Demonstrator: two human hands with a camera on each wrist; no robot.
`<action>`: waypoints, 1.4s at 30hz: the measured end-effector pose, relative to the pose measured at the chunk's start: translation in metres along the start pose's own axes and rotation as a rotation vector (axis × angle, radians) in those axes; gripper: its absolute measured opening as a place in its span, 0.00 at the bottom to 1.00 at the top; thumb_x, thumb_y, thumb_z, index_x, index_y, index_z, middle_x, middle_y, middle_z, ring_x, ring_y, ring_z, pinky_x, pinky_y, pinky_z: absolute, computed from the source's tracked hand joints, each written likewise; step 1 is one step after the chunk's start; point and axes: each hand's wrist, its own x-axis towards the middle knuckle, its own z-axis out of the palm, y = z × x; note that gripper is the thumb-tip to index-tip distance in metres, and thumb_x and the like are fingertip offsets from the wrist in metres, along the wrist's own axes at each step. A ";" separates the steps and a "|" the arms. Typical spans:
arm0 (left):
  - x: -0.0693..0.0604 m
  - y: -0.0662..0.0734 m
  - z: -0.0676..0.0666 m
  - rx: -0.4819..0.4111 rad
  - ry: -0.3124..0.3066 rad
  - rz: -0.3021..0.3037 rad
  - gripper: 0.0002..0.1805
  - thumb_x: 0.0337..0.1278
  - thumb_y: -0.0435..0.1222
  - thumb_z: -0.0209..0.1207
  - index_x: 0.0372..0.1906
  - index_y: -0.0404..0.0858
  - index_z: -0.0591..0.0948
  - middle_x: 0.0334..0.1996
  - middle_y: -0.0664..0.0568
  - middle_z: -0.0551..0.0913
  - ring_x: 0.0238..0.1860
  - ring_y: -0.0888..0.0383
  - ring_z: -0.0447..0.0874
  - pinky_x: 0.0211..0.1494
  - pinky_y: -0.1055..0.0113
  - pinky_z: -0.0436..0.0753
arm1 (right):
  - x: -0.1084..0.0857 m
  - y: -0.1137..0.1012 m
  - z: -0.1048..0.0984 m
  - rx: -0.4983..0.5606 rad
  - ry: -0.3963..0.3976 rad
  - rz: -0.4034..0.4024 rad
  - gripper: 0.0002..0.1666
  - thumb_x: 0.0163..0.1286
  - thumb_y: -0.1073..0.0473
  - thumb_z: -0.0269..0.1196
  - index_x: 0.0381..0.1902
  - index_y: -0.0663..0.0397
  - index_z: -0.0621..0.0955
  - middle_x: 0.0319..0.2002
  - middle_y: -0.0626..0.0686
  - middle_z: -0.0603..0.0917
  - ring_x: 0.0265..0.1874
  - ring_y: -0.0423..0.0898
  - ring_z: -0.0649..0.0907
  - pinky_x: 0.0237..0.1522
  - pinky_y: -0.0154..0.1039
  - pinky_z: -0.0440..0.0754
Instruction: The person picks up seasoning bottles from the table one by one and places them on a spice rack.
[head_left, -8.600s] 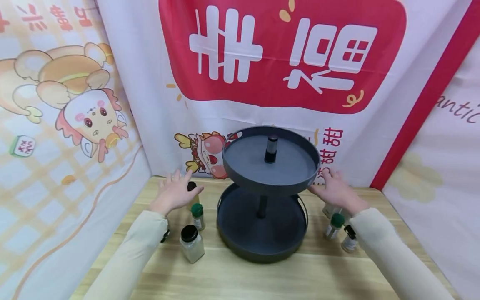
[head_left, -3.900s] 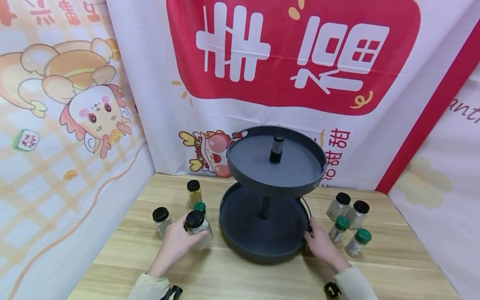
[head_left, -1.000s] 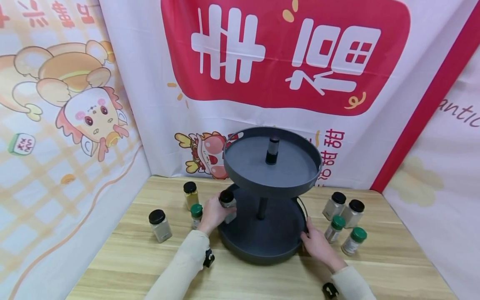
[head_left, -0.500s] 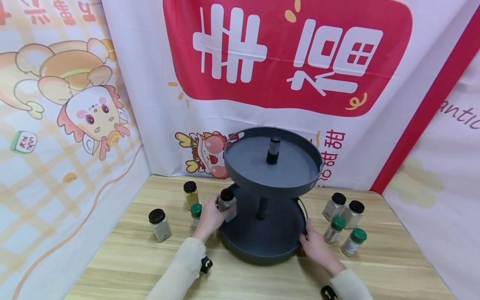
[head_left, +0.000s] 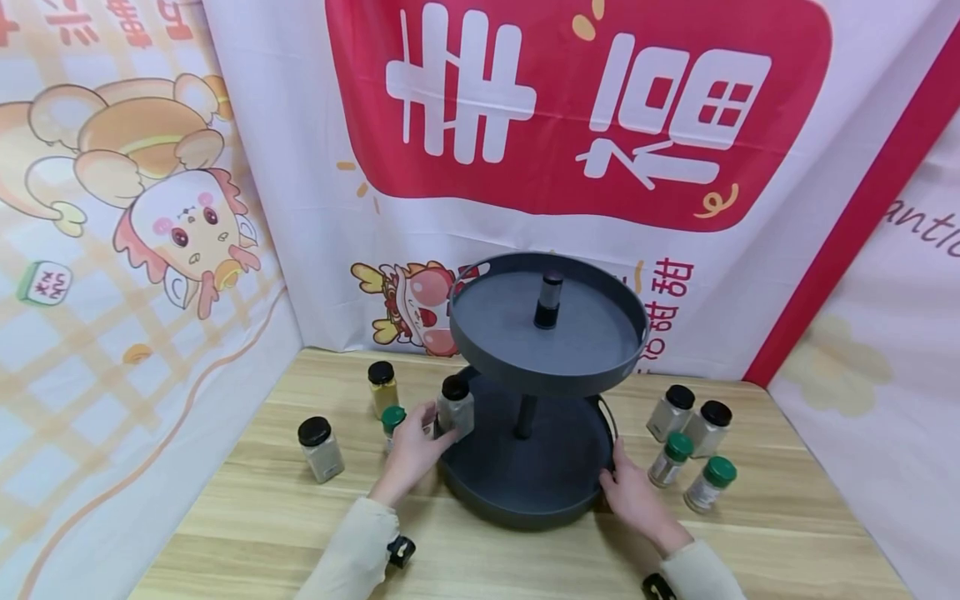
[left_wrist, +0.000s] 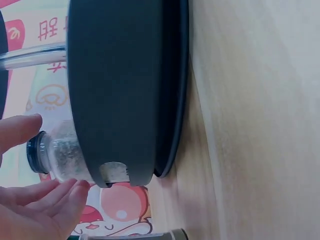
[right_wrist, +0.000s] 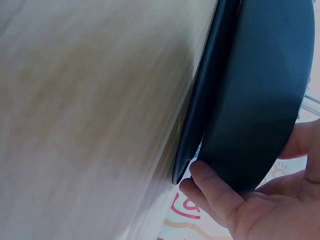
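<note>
A clear jar with a black lid (head_left: 456, 408) stands upright inside the left edge of the lower tray (head_left: 517, 500) of a dark two-tier stand. My left hand (head_left: 411, 450) is beside it; in the left wrist view, fingers and thumb of the left hand (left_wrist: 42, 200) are spread around the jar (left_wrist: 62, 150), the thumb apart from it and the fingertips close to its side. My right hand (head_left: 637, 496) grips the lower tray's right rim. In the right wrist view, the right hand (right_wrist: 265, 205) has its thumb and fingers around the tray wall (right_wrist: 255, 95).
Left of the stand are a yellow-filled jar (head_left: 383, 392), a green-lidded bottle (head_left: 392, 421) partly behind the left hand, and a black-lidded jar (head_left: 322, 454). Several jars, including a green-lidded one (head_left: 708, 483), stand at the right. The upper tray (head_left: 555, 375) overhangs the lower one.
My left hand brought the jar from the table onto the lower tray and has loosened its hold, drawing slightly back to the left. The right hand keeps its grip on the rim.
</note>
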 end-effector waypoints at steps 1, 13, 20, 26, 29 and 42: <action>-0.001 0.000 -0.001 -0.003 0.002 0.005 0.29 0.51 0.35 0.67 0.59 0.31 0.73 0.55 0.39 0.76 0.56 0.44 0.74 0.56 0.53 0.75 | 0.000 0.000 0.000 -0.003 0.002 -0.002 0.39 0.71 0.64 0.50 0.69 0.79 0.45 0.65 0.74 0.58 0.58 0.59 0.72 0.56 0.55 0.70; -0.023 -0.008 -0.022 -0.044 0.000 -0.003 0.20 0.52 0.31 0.65 0.50 0.27 0.78 0.48 0.36 0.79 0.50 0.44 0.78 0.54 0.51 0.76 | -0.007 -0.008 0.002 -0.032 0.029 -0.003 0.39 0.71 0.62 0.51 0.67 0.82 0.48 0.56 0.74 0.72 0.38 0.50 0.81 0.44 0.48 0.76; -0.035 -0.016 -0.036 -0.011 0.033 -0.047 0.16 0.51 0.31 0.66 0.46 0.31 0.80 0.44 0.40 0.82 0.45 0.49 0.81 0.49 0.59 0.80 | -0.009 -0.011 0.005 -0.039 0.020 0.014 0.40 0.71 0.62 0.51 0.66 0.84 0.47 0.58 0.77 0.68 0.49 0.57 0.79 0.52 0.53 0.74; -0.040 -0.024 -0.046 0.024 0.055 -0.068 0.14 0.50 0.31 0.66 0.44 0.31 0.81 0.39 0.43 0.83 0.40 0.53 0.82 0.44 0.64 0.81 | -0.012 -0.009 0.004 -0.038 0.026 0.017 0.41 0.71 0.60 0.53 0.66 0.84 0.48 0.61 0.78 0.61 0.59 0.65 0.69 0.58 0.58 0.68; -0.042 -0.026 -0.052 0.062 0.079 -0.072 0.15 0.50 0.33 0.67 0.44 0.31 0.81 0.39 0.43 0.83 0.40 0.51 0.82 0.44 0.62 0.81 | -0.013 -0.009 0.001 -0.021 0.035 0.021 0.42 0.70 0.60 0.55 0.66 0.84 0.49 0.60 0.79 0.63 0.58 0.67 0.70 0.58 0.58 0.68; -0.029 -0.032 -0.068 0.222 0.015 -0.156 0.38 0.54 0.40 0.64 0.64 0.24 0.63 0.60 0.28 0.68 0.57 0.35 0.71 0.56 0.45 0.72 | 0.015 0.003 -0.014 0.013 -0.025 0.048 0.41 0.73 0.56 0.49 0.69 0.79 0.45 0.64 0.77 0.57 0.61 0.68 0.65 0.60 0.60 0.63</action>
